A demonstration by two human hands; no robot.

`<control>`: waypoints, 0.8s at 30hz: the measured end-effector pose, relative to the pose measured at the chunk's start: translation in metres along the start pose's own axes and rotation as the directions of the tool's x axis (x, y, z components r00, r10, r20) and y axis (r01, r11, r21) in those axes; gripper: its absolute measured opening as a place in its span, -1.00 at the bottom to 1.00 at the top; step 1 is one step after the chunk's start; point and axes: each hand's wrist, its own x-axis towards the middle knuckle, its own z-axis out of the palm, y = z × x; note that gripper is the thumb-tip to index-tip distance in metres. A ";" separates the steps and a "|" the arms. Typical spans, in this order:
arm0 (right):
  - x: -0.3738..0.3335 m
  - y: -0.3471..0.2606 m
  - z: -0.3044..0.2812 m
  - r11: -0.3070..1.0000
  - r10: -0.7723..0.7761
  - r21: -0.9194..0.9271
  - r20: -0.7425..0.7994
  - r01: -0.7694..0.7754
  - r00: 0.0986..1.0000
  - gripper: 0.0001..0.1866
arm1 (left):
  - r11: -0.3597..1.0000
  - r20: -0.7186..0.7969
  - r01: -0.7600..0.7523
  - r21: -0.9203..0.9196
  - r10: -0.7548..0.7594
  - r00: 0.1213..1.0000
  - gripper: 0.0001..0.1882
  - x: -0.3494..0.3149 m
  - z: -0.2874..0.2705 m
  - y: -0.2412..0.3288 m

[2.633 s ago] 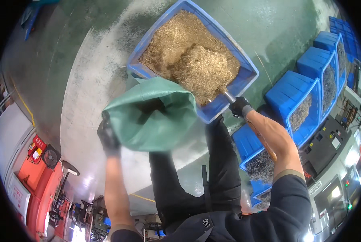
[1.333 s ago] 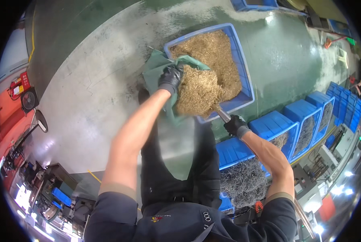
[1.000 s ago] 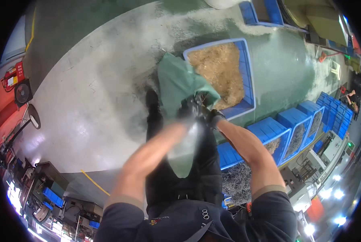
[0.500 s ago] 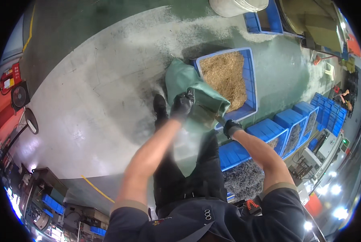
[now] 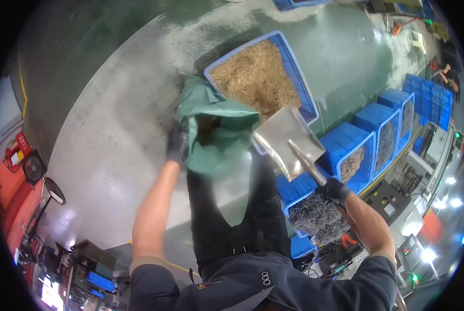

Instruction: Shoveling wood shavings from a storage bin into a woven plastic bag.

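My right hand [image 5: 334, 192], in a dark glove, is closed round the shaft of a metal shovel [image 5: 282, 141]. The broad, bare blade is raised beside the mouth of a green sack [image 5: 219, 150]. My gloved left hand [image 5: 177, 143] grips the sack's left edge, its fingers partly hidden and blurred. The sack gapes toward me, with something brown visible inside. Just beyond it is a blue bin [image 5: 305, 98] full of golden metal shavings [image 5: 258, 72]; the sack and blade overlap its near side.
On the right stands a row of blue bins [image 5: 373, 115] holding grey and golden shavings. Stacked blue crates [image 5: 430, 98] are farther along, with machines behind. At the left are a black fan [image 5: 35, 167] and a red cabinet [image 5: 11, 189]. The floor [image 5: 123, 124] is worn green and grey.
The shovel blade has come up out of the sack and swung right with my right hand. My left hand has moved left, spreading the sack's mouth. The view has shifted.
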 end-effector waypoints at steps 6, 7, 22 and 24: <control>0.166 -0.019 -0.004 0.990 0.000 -0.139 -0.133 -0.019 0.991 -0.78 | 0.661 0.146 0.390 -0.641 -0.393 0.908 -0.48 -0.001 -0.018 0.026; 0.201 -0.033 0.000 0.895 -0.055 -0.446 -0.071 0.018 0.996 -0.74 | 0.665 0.153 0.405 -0.628 -0.405 0.901 -0.51 0.000 -0.017 0.031; 0.418 -0.226 0.030 0.947 -0.165 -0.298 -0.130 0.121 0.978 -0.70 | 0.616 0.227 0.485 -0.621 -0.450 0.864 -0.61 -0.015 -0.044 0.044; 0.438 -0.267 0.029 0.980 -0.165 0.072 -0.224 0.185 0.960 -0.70 | 0.901 0.116 0.326 -0.287 -0.305 0.945 -0.54 -0.019 -0.055 0.039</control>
